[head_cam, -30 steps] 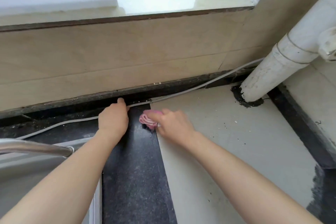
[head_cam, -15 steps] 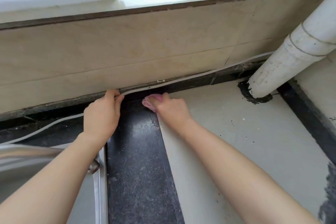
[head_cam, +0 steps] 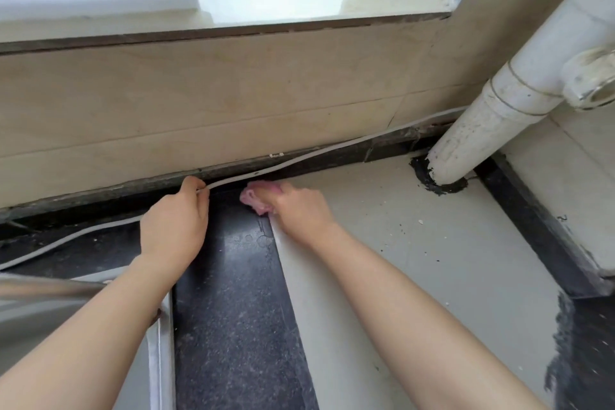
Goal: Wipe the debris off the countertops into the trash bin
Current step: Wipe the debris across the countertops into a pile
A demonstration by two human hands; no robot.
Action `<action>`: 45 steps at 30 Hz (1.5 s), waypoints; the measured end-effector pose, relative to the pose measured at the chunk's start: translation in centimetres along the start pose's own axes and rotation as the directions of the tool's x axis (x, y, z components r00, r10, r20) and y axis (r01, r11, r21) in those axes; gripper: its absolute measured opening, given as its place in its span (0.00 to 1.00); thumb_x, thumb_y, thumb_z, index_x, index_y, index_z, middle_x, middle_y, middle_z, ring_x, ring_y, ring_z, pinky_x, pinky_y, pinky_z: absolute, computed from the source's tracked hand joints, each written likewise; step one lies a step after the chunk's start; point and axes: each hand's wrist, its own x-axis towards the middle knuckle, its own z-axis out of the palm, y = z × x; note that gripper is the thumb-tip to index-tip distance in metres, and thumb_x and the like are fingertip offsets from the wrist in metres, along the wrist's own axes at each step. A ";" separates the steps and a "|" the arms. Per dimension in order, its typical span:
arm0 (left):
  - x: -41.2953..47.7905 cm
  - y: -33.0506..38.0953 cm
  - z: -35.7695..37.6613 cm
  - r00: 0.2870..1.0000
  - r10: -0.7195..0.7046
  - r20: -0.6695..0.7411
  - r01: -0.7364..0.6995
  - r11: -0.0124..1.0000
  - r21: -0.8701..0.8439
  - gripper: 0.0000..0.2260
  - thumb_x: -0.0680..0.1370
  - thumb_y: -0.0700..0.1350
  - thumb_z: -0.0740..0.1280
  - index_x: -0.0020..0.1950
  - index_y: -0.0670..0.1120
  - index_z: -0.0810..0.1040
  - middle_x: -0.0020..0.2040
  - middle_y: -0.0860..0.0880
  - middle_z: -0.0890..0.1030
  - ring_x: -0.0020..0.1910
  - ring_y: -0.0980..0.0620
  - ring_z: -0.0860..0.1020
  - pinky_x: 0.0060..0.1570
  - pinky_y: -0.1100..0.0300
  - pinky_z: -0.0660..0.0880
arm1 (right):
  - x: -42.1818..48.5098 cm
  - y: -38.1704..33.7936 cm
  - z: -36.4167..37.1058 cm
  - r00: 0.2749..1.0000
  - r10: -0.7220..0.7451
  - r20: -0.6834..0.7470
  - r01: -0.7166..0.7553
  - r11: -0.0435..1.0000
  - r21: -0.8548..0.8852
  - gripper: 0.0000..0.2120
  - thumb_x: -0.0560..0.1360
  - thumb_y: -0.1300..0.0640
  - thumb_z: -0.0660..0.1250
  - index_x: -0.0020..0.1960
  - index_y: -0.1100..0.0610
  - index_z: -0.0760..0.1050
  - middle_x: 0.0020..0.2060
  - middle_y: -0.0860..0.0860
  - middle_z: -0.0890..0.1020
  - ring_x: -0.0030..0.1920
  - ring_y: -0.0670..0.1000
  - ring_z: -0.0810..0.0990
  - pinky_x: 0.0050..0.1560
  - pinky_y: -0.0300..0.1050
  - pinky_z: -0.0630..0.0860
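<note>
My right hand grips a bunched pink cloth and presses it onto the countertop at the back, where the dark stone strip meets the pale grey surface. My left hand pinches a white cable and holds it up off the counter near the back wall. Small pale crumbs of debris lie scattered on the grey surface to the right. No trash bin is in view.
A thick white pipe rises from the counter at the back right, ringed with black sealant. A steel sink rim and faucet sit at the lower left. A beige tiled wall and a window sill stand behind.
My left hand has lifted the white cable a little higher off the counter. My right hand with the cloth stays at the back edge; the view has shifted slightly.
</note>
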 end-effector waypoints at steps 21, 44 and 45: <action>-2.7 2.3 2.9 0.974 0.028 0.223 -0.081 0.970 0.231 0.25 0.72 0.41 0.57 0.64 0.25 0.67 0.49 0.24 0.74 0.43 0.27 0.74 0.43 0.38 0.74 | -6.0 0.0 1.0 0.903 0.429 0.010 -0.423 0.886 0.190 0.23 0.77 0.64 0.58 0.72 0.57 0.63 0.51 0.59 0.82 0.48 0.62 0.82 0.40 0.47 0.66; -12.3 4.1 4.2 0.935 0.221 0.277 -0.221 0.975 -0.032 0.21 0.81 0.44 0.54 0.73 0.38 0.64 0.73 0.40 0.66 0.73 0.40 0.61 0.70 0.44 0.61 | -15.8 1.4 1.8 0.673 0.737 0.064 -0.731 0.650 0.208 0.30 0.77 0.63 0.58 0.76 0.49 0.55 0.66 0.56 0.74 0.51 0.61 0.81 0.45 0.49 0.72; -12.9 4.5 4.1 0.929 0.244 0.277 -0.242 0.969 -0.041 0.22 0.82 0.45 0.52 0.74 0.39 0.63 0.74 0.41 0.65 0.74 0.41 0.61 0.70 0.44 0.60 | -17.5 3.0 1.7 0.615 0.785 0.075 -0.781 0.594 0.193 0.30 0.77 0.63 0.58 0.76 0.48 0.56 0.64 0.56 0.76 0.51 0.61 0.81 0.44 0.48 0.71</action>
